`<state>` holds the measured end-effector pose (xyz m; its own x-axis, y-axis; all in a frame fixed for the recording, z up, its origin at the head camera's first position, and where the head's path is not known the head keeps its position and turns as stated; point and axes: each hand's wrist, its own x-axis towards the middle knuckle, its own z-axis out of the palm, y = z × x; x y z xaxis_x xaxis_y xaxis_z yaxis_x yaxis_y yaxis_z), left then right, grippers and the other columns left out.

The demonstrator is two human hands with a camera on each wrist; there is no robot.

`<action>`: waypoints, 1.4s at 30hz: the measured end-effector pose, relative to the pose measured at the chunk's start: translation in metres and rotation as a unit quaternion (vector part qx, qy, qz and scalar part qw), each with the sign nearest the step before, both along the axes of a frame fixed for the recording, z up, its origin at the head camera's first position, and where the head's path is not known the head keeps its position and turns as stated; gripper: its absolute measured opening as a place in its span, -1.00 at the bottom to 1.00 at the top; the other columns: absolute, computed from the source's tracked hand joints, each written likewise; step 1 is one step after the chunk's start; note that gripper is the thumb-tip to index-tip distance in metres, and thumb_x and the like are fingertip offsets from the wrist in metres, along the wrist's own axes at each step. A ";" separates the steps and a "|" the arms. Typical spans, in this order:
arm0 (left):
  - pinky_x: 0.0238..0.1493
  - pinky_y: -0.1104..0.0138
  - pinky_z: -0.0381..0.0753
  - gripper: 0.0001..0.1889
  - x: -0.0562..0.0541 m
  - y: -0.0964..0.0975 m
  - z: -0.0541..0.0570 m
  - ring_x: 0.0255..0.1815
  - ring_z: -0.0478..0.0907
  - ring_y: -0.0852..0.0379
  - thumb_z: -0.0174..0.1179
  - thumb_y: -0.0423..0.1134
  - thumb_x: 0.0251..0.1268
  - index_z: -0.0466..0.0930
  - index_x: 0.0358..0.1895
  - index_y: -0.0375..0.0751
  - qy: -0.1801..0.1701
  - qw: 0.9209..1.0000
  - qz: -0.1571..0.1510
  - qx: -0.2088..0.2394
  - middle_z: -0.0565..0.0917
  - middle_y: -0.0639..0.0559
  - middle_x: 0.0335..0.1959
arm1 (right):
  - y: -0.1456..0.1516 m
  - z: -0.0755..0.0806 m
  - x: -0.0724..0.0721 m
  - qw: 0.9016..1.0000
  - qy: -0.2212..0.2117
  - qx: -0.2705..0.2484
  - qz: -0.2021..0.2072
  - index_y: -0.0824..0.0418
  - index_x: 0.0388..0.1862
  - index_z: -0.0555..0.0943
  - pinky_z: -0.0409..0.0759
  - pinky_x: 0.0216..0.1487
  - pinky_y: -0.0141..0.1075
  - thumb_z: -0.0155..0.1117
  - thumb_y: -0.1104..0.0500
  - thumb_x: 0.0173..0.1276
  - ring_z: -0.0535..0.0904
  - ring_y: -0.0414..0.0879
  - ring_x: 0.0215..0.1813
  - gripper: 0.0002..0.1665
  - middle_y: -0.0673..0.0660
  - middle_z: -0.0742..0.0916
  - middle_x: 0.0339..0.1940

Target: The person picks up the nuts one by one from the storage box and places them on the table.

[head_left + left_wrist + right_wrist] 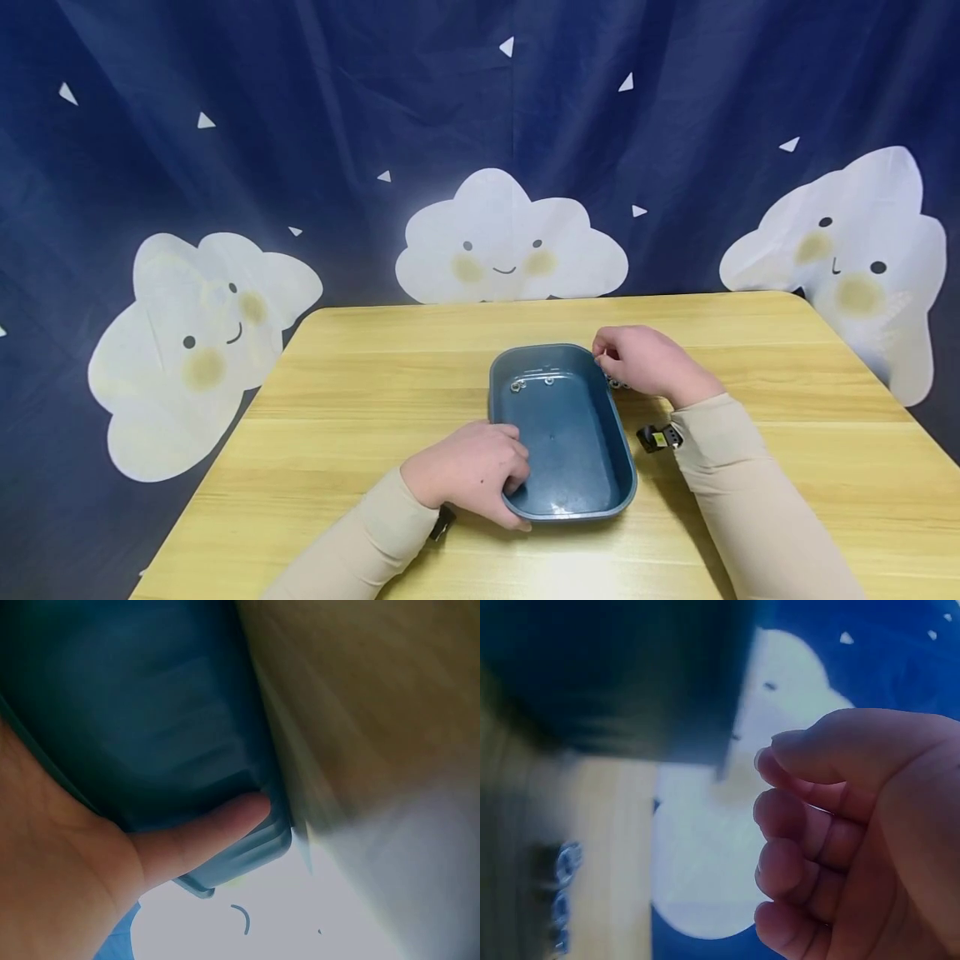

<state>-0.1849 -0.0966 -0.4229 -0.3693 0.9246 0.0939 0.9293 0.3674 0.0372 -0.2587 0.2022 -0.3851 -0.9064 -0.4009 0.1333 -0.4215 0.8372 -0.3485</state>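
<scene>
Left hand (476,471): curled over the rim at the tray's near-left corner, thumb against the outer wall, fingers inside; it grips the tray.
Left-hand risk: a slackened thumb could let the tray slide if the other hand bumps it; lifting this corner alone could tip it.
Tray (562,450): in the left grip, flat on the table (375,375), reaching away from that hand to just beside the right fingertips.
Inner nuts (517,387): a few small ones on the tray floor, beyond the left grip and to the left of the right one; a jolt or tilt could send them rolling.
Outer nuts (615,383): on the table just outside the tray wall, below the right hand; a sweep of the palm, or a shove of the tray, could scatter them.
Right hand (648,358): by the far-right corner, thumb and forefinger pressed together, other fingers curled; whether something small sits between the tips, I cannot tell.
Right-hand risk: anything pinched there could drop outside if released short of the rim.
</scene>
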 end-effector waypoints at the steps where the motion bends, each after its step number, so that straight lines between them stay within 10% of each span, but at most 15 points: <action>1: -0.52 0.53 0.17 -0.44 0.000 0.000 0.000 -0.45 0.20 0.33 0.42 0.41 -0.17 0.29 -0.78 0.21 0.000 1.000 0.000 0.000 0.26 0.47 -0.64 | -0.003 0.004 0.002 1.000 0.004 -0.001 0.003 0.06 -0.30 0.63 0.43 -0.30 -0.16 0.23 0.19 0.36 0.47 -0.11 -0.42 -0.94 -0.07 0.57 -0.51; 18: -0.51 0.53 0.17 -0.45 0.000 0.001 0.000 -0.45 0.21 0.33 0.42 0.40 -0.16 0.31 -0.78 0.21 -0.004 1.000 -0.002 0.002 0.27 0.46 -0.64 | -0.058 0.018 0.031 0.992 -0.025 -0.025 0.124 0.25 0.16 0.62 0.58 0.04 -0.08 0.30 0.15 0.39 0.64 0.00 -0.01 -0.61 0.09 0.69 0.04; 42: -0.48 0.53 0.17 -0.44 0.000 0.000 0.001 -0.45 0.21 0.33 0.41 0.40 -0.13 0.30 -0.76 0.19 0.001 1.000 -0.007 0.001 0.26 0.44 -0.64 | -0.081 -0.020 0.024 0.984 -0.097 0.128 0.082 0.23 0.29 0.58 0.56 0.12 0.04 0.34 0.05 0.35 0.55 0.16 0.24 -0.43 0.29 0.55 0.30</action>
